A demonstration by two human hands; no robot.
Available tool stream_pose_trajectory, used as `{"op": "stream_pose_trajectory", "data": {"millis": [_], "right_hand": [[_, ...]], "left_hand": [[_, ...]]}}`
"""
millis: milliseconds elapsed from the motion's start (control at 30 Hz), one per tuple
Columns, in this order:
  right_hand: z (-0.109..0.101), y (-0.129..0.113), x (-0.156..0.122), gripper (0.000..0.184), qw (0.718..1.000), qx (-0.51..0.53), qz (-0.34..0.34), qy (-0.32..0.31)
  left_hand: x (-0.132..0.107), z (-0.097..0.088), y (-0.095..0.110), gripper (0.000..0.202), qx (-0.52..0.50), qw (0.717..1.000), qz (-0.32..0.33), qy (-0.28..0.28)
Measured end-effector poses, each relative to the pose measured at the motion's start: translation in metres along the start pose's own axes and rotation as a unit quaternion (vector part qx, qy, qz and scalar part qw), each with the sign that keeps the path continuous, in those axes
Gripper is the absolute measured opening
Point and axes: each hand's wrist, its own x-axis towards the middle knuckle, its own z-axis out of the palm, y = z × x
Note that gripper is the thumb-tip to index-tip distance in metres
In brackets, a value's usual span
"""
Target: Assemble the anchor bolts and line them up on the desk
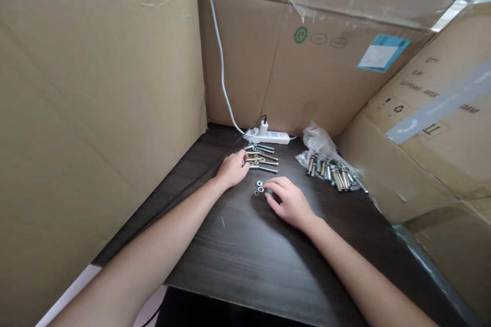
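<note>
My left hand (233,168) rests on the dark table at the left ends of a row of bolts. Its fingers are closed and curled downward, and what they hold, if anything, is hidden. The nearest silver bolt (264,168) lies just right of its fingertips, with brass-coloured bolts (268,156) behind it. Small nuts and washers lie among the bolts. My right hand (289,200) hovers low or rests over the table, thumb and fingers apart. Close to its fingertips lie a nut (259,183), a washer (261,189) and a thin ring (257,193).
A white power strip (272,137) with a plugged-in adapter stands behind the bolts. To the right, several expansion bolts (337,174) spill from a clear plastic bag (319,139). Cardboard boxes (245,56) wall the table in. A black cable (180,191) runs along the left side.
</note>
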Motion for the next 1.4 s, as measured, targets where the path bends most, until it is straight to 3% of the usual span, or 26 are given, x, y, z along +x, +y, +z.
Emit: {"op": "stream_pose_trajectory", "data": {"millis": [200,833,967,1100,1400], "right_hand": [[-0.002,0.01,-0.016,0.041,0.992,-0.037,-0.098,-0.076],[0.005,0.004,0.008,0.045,0.985,-0.01,-0.125,-0.122],[0.008,-0.002,0.007,0.039,0.989,-0.027,-0.094,-0.107],[0.013,-0.01,0.01,0.035,0.993,-0.061,-0.027,-0.099],[0.04,0.001,0.041,0.024,0.981,-0.167,0.077,-0.054]], "left_hand": [[-0.004,0.0,0.004,0.014,-0.019,1.0,0.014,0.006],[-0.008,-0.002,0.007,0.014,-0.014,0.999,0.04,-0.02],[-0.01,-0.005,0.012,0.016,-0.017,0.999,0.043,0.005],[-0.012,-0.007,0.019,0.018,-0.038,0.994,0.093,0.047],[-0.015,-0.014,0.022,0.016,-0.066,0.987,0.138,0.039]]}}
